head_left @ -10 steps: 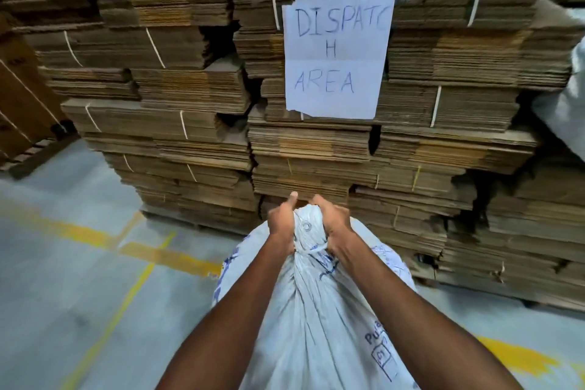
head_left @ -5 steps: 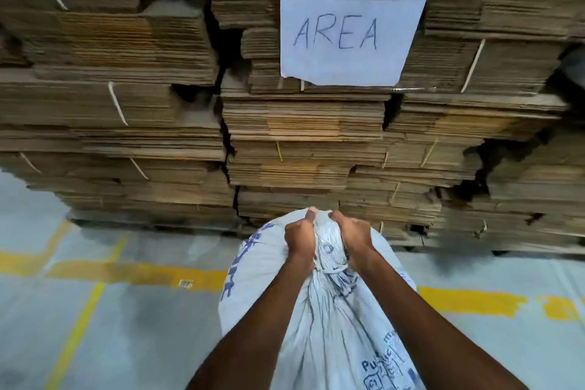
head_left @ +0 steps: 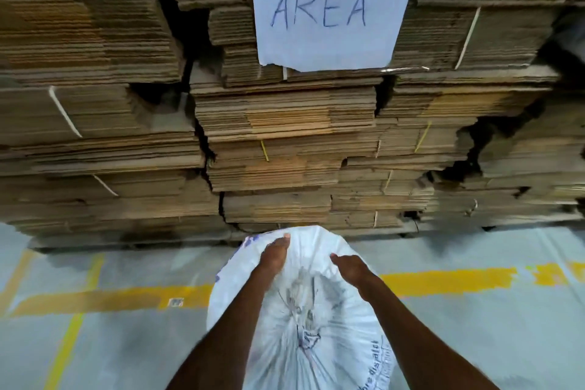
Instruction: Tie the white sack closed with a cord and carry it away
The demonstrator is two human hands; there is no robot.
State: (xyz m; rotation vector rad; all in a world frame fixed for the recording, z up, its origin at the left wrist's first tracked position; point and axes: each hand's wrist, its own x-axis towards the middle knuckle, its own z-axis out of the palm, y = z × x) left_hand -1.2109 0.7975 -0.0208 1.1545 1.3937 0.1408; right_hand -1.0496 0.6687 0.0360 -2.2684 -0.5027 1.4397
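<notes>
The white sack [head_left: 332, 358] with blue print stands on the floor right in front of me. Its gathered, tied neck [head_left: 306, 331] sits between my forearms, and the blur hides the cord there. My left hand [head_left: 274, 255] lies flat on the far upper side of the sack, fingers stretched out. At the sack's upper right edge, my right hand [head_left: 348, 266] is open and loosely spread, holding nothing. Neither hand is on the neck.
A tall wall of bundled flat cardboard [head_left: 285, 136] stands just behind the sack. A paper sign reading "AREA" [head_left: 326, 9] hangs on it. Yellow floor lines [head_left: 443, 279] cross the grey concrete floor [head_left: 126, 351] left and right of the sack.
Both hands have let go of the sack's neck and moved outward onto its top. The sack has dropped lower, and my view has come closer to the cardboard and tilted down.
</notes>
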